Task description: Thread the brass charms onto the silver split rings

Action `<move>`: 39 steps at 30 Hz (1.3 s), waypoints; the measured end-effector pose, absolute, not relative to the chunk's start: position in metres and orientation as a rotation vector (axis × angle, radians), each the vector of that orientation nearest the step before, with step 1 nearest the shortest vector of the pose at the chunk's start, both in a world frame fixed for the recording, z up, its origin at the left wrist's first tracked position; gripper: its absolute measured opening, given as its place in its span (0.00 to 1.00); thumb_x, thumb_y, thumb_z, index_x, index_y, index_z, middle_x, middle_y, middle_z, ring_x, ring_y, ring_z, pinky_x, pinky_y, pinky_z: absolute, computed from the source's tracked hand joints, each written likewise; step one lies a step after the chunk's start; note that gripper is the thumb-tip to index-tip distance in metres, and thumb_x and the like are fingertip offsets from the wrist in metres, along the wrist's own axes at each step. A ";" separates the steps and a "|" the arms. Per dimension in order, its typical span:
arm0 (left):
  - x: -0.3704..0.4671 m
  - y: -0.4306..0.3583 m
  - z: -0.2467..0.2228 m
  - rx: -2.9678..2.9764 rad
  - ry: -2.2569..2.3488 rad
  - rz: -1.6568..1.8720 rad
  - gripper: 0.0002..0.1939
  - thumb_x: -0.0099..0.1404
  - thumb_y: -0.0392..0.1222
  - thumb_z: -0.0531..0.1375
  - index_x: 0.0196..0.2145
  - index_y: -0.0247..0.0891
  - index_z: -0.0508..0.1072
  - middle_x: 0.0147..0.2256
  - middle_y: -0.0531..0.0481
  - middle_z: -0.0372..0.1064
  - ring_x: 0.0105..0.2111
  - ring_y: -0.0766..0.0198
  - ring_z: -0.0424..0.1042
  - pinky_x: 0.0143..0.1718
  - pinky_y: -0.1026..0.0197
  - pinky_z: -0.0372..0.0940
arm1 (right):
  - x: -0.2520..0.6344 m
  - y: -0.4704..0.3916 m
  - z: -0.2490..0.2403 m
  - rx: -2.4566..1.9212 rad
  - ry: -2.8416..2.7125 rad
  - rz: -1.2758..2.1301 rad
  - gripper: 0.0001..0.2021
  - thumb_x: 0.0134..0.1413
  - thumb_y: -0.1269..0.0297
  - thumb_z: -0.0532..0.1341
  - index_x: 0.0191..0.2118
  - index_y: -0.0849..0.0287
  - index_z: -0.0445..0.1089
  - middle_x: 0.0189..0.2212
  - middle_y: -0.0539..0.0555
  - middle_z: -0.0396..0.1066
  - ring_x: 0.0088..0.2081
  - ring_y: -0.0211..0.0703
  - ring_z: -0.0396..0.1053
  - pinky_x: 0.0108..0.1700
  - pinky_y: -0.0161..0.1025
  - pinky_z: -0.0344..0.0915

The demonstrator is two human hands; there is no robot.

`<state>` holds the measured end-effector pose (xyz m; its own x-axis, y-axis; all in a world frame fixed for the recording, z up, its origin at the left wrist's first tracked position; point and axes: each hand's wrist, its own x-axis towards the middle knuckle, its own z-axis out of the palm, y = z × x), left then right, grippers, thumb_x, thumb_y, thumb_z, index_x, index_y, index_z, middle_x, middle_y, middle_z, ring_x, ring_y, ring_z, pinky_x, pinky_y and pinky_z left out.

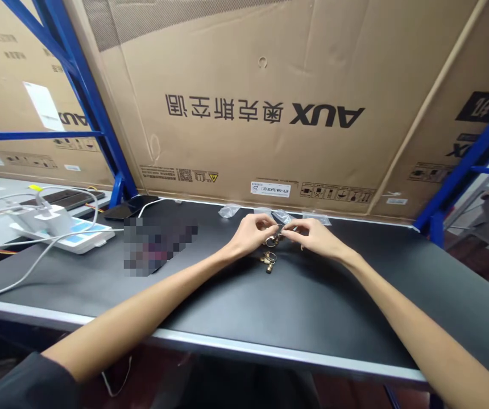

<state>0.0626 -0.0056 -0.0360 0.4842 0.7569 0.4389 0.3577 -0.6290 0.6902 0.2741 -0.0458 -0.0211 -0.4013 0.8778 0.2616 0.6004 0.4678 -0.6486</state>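
Note:
My left hand (252, 233) and my right hand (313, 236) meet over the black tabletop (313, 301), fingertips pinched together. Between them they grip a metal ring with small brass-coloured pieces (272, 241) hanging at it; the fingers partly cover it. Just nearer to me, a second ring with brass-coloured pieces (269, 261) lies on the tabletop, touched by neither hand. What exactly the small pieces are is too small to tell. Behind my hands are several crumpled clear plastic bags (230, 211).
A large cardboard box (227, 147) stands upright along the back, between blue metal posts (95, 96). At the left sit a white power strip (78, 236) with cables, a dark phone (131, 208) and a blurred-out patch (154, 250).

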 end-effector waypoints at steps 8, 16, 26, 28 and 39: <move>0.062 -0.010 -0.036 2.121 0.910 0.986 0.13 0.64 0.48 0.59 0.32 0.33 0.74 0.29 0.49 0.73 0.23 0.67 0.69 0.27 0.64 0.65 | 0.272 -0.045 -0.025 -1.296 -2.092 0.531 0.15 0.60 0.53 0.57 0.39 0.57 0.76 0.37 0.54 0.77 0.32 0.42 0.71 0.35 0.40 0.68; 0.060 -0.012 -0.036 2.099 0.940 1.053 0.10 0.64 0.47 0.59 0.34 0.37 0.71 0.30 0.50 0.72 0.23 0.66 0.70 0.28 0.62 0.66 | 0.269 -0.046 -0.025 -1.307 -2.127 0.470 0.11 0.59 0.57 0.60 0.37 0.56 0.77 0.36 0.53 0.77 0.33 0.43 0.71 0.39 0.41 0.67; 0.063 -0.010 -0.038 2.000 0.839 1.030 0.16 0.64 0.52 0.60 0.33 0.34 0.71 0.27 0.50 0.70 0.19 0.69 0.66 0.20 0.66 0.63 | 0.268 -0.047 -0.024 -1.255 -2.062 0.449 0.15 0.64 0.57 0.54 0.44 0.56 0.76 0.41 0.54 0.78 0.34 0.43 0.72 0.36 0.40 0.68; 0.063 -0.010 -0.039 1.989 0.834 1.037 0.15 0.64 0.51 0.60 0.33 0.34 0.71 0.26 0.50 0.70 0.19 0.69 0.66 0.20 0.66 0.63 | 0.265 -0.050 -0.022 -1.220 -2.077 0.477 0.15 0.64 0.55 0.55 0.43 0.57 0.77 0.42 0.54 0.78 0.37 0.44 0.72 0.36 0.39 0.68; 0.062 -0.012 -0.038 1.968 0.818 1.052 0.15 0.63 0.51 0.62 0.33 0.37 0.67 0.26 0.54 0.69 0.18 0.69 0.67 0.21 0.66 0.64 | 0.262 -0.048 -0.026 -1.242 -1.997 0.417 0.12 0.59 0.56 0.61 0.33 0.57 0.77 0.33 0.52 0.78 0.31 0.42 0.70 0.37 0.40 0.64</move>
